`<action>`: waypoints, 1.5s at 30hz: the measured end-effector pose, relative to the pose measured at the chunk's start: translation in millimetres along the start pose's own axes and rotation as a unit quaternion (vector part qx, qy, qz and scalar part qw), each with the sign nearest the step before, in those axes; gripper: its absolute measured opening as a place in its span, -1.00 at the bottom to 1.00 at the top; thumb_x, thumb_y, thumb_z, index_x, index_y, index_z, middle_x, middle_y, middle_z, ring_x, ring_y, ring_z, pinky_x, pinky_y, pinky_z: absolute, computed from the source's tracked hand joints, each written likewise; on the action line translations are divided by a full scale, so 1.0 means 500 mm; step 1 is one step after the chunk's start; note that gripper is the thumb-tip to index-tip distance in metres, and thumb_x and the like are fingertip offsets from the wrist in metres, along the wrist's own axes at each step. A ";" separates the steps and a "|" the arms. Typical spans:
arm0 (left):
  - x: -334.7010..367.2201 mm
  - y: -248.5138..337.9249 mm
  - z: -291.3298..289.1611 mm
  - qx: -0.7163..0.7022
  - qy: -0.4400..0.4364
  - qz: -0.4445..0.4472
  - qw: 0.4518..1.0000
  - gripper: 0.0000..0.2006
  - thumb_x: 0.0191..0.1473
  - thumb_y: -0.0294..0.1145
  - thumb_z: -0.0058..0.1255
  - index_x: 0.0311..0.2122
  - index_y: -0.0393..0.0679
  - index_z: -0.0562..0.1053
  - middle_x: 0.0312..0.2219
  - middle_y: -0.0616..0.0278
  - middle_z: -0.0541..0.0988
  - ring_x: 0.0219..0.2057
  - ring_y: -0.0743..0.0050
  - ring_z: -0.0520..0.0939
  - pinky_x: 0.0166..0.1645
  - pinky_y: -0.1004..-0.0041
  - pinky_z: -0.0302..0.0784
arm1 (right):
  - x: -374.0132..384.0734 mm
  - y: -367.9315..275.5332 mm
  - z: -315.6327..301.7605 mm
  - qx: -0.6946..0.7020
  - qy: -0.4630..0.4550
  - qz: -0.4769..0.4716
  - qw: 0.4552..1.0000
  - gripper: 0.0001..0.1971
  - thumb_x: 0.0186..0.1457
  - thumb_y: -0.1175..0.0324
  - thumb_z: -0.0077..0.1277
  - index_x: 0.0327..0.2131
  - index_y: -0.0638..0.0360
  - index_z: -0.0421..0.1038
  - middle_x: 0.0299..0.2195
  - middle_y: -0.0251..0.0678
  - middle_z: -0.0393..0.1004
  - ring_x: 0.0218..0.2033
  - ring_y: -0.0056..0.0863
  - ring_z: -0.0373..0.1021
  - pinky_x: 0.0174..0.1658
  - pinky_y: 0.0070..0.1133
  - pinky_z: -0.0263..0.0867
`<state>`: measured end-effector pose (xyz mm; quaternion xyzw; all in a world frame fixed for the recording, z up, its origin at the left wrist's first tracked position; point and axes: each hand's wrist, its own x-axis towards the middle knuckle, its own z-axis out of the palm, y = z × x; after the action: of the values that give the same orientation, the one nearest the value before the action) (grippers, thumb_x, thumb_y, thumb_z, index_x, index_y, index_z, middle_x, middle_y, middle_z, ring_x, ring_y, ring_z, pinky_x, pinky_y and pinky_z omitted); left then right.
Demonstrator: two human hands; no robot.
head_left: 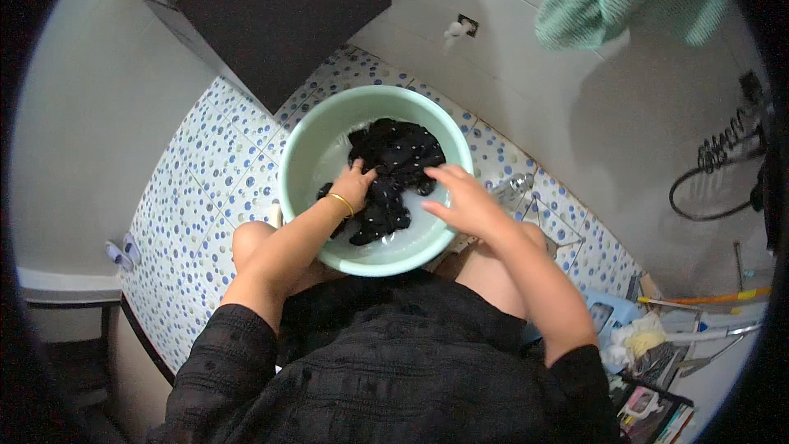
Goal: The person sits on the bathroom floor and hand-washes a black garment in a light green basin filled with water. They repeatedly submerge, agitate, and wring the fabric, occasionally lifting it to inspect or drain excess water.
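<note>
A pale green basin [297, 171] stands between my knees, with water in it. Wet black cloth [399, 146] dotted with small white specks lies bunched in the water. My left hand [353, 185], below a gold bangle [341, 204] on the wrist, rests on the left part of the cloth with its fingers spread. Over the basin's right side is my right hand [462, 199], thumb and fingers apart, its fingertips close to the cloth's right edge. Whether those fingertips touch the cloth I cannot tell.
Blue-dotted tiles [215, 168] cover the floor. A dark cabinet [288, 25] stands beyond the basin. On the right wall hang a green towel [612, 0] and a coiled black hose [723, 148]. A clear object [514, 187] sits right of the basin; brushes and cleaning things crowd the lower right.
</note>
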<state>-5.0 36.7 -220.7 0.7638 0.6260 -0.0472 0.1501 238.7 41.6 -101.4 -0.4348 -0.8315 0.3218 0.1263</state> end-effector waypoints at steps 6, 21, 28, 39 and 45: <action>-0.044 0.005 -0.126 -0.167 0.088 0.071 0.979 -0.39 -0.48 -0.25 0.22 -0.14 -0.07 0.36 -0.21 0.10 0.36 -0.17 0.16 0.34 -0.08 0.27 0.23 | 0.171 0.039 0.157 -0.131 -0.089 0.123 0.980 0.02 -0.49 0.05 0.27 0.11 -0.23 -0.13 0.13 0.04 -0.29 0.14 0.05 -0.29 0.04 -0.14 -0.07; 0.022 -0.064 -0.017 -0.195 0.058 0.107 0.973 -0.39 -0.42 -0.31 0.06 -0.09 -0.17 0.27 -0.23 0.06 0.41 -0.15 0.15 0.39 -0.04 0.42 0.27 | 0.249 0.067 0.206 -0.216 -0.368 0.036 0.904 -0.20 -0.41 -0.13 0.10 -0.14 0.35 0.27 -0.08 0.09 0.20 -0.08 -0.11 0.20 -0.05 -0.36 0.13; 0.064 -0.066 0.013 -0.437 0.188 -0.217 0.852 -0.51 0.00 -0.10 -0.20 -0.02 -0.22 0.21 -0.17 0.09 0.39 -0.18 0.27 0.41 -0.06 0.43 0.25 | 0.235 0.051 0.210 -0.108 0.058 0.129 0.984 -0.11 -0.41 0.09 0.22 0.02 0.19 -0.02 -0.07 -0.02 0.09 -0.05 -0.06 0.09 -0.06 -0.38 0.13; 0.102 -0.032 0.063 -0.634 0.102 -0.098 0.760 -0.73 0.01 -0.24 -0.24 -0.26 -0.22 0.34 -0.43 0.15 0.45 -0.42 0.34 0.46 -0.35 0.40 0.38 | 0.180 -0.103 0.235 0.030 0.189 -0.065 0.979 -0.75 -0.05 0.24 -0.09 -0.44 0.28 0.30 -0.40 -0.02 0.26 -0.35 -0.03 0.25 -0.30 -0.32 0.20; 0.064 0.026 0.003 -0.730 0.139 -0.254 0.619 -0.72 -0.03 -0.24 -0.24 -0.48 -0.26 0.41 -0.55 0.16 0.47 -0.55 0.44 0.44 -0.47 0.36 0.36 | 0.205 -0.066 0.213 0.029 0.239 0.032 0.970 -0.72 0.04 0.21 -0.22 -0.45 0.28 0.26 -0.42 0.01 0.25 -0.38 -0.01 0.23 -0.34 -0.27 0.18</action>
<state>14.7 64.2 -228.2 0.2106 0.6368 0.4959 0.5515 104.9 64.9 -168.5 -0.5216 -0.7534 0.2361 0.3234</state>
